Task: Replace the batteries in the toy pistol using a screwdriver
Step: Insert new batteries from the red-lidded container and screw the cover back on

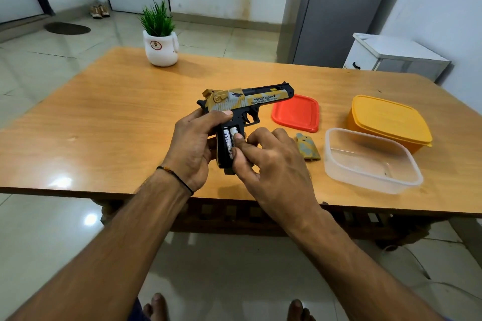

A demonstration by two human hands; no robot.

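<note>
A black and gold toy pistol point(250, 98) is held just above the wooden table point(109, 112), barrel pointing right. My left hand point(193, 146) grips its handle from the left. The handle's battery bay lies open, and two white batteries point(228, 142) sit side by side in it. My right hand point(273, 161) pinches the right-hand battery with thumb and forefinger. The camouflage-patterned battery cover point(308, 149) lies on the table just right of my right hand. No screwdriver is in view.
A clear plastic box point(370, 161) stands at the right near the table's front edge, a yellow lidded box point(388, 122) behind it, a red lid point(296, 112) to their left. A potted plant point(160, 41) stands at the table's far edge.
</note>
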